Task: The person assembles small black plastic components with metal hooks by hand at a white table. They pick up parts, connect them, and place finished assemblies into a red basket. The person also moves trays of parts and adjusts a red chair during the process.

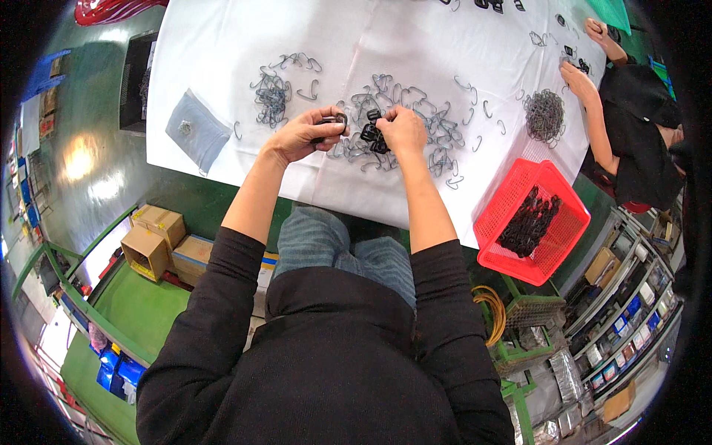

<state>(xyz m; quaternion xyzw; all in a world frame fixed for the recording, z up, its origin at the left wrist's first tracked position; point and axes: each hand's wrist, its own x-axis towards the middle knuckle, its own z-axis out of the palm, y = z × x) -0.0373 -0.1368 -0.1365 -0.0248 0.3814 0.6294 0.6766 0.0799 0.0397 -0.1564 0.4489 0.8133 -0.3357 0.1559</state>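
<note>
The left hand (pixel 308 133)'s fingers pinch a black part (pixel 340 119) over the table (pixel 194 63), near its front edge. The right hand (pixel 405 132) touches black pieces (pixel 374 138) among grey hooks (pixel 445 127); whether its fingers grip one cannot be told. A red basket (pixel 569 231) is at the front right corner.

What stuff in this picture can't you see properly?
All in the head view:
The black part in the left hand: full shape, hidden by fingers.
The black pieces at the right hand: pinched or just touched, hidden by the hand.
Floor of the red basket: covered by dark parts.
The shiny red thing, top left: cut off by the picture's edge.
Pieces by the co-worker's hand: too small.
</note>
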